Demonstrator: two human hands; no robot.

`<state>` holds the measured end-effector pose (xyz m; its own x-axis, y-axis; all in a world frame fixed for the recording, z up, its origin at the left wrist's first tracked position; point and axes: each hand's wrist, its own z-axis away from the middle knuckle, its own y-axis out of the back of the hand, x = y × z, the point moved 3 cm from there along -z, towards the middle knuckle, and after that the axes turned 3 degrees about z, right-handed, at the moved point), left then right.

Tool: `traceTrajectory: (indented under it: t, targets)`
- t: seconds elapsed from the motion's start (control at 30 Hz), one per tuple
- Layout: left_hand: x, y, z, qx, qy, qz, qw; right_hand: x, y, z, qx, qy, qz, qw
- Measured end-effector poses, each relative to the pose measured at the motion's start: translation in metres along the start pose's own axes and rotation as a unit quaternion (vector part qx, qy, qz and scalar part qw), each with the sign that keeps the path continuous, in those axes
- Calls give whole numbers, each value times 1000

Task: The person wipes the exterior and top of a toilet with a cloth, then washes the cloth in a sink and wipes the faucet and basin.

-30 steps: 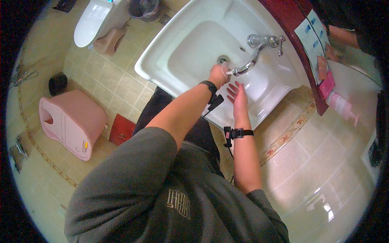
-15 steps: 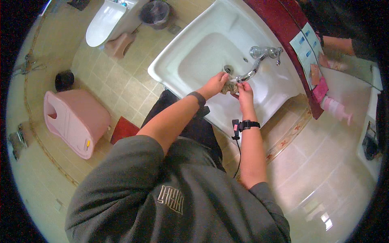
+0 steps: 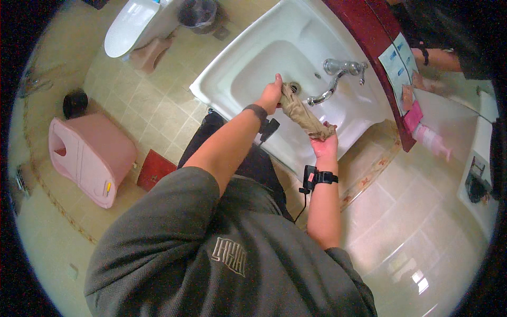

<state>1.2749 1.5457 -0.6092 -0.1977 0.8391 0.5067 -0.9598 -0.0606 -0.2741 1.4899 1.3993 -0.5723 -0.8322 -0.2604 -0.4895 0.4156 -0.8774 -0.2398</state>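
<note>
A wet-looking beige cloth [image 3: 302, 115] is stretched between my two hands above the near part of the white sink [image 3: 232, 58]. My left hand [image 3: 273, 94] grips its upper-left end, close to the drain [image 3: 294, 87]. Around the lower-right end, my right hand [image 3: 326, 141] is closed, palm turned up. The cloth hangs bunched and slightly twisted, running diagonally past the tip of the chrome faucet [image 3: 334, 87]. No water shows coming out of the spout. Each wrist wears a dark strap with a small black device.
A dark red counter edge [image 3: 364, 37] runs behind the sink, with a leaflet [image 3: 396, 61] and a pink pump bottle [image 3: 434, 141] nearby. To the left are a pink tub [image 3: 95, 153], a toilet [image 3: 132, 26], a waste bin [image 3: 198, 13] and a red stool [image 3: 156, 170].
The cloth was bunched up under the faucet between both hands; now it is drawn out lengthwise. My left hand moved slightly up and left, my right hand down and right.
</note>
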Motion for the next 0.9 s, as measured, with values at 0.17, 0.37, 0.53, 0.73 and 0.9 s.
traceTrajectory:
  t: [0.17,0.37,0.53,0.73,0.9]
  targets:
    - [-4,25,-27,-126,8,17,992,20,-60,37,-80,-150,5,985]
    - [0,-7,-7,-168,-72,-25,983,38,-19,-25,-113,-71,139,981]
    - [15,10,-21,-173,-78,135,972,41,-25,-27,-14,-13,241,970]
    - [33,17,-13,-103,-170,-68,978,33,-41,-17,58,28,-33,997]
    - [45,6,-8,-69,-168,-149,972,37,-26,-19,-53,-64,44,996]
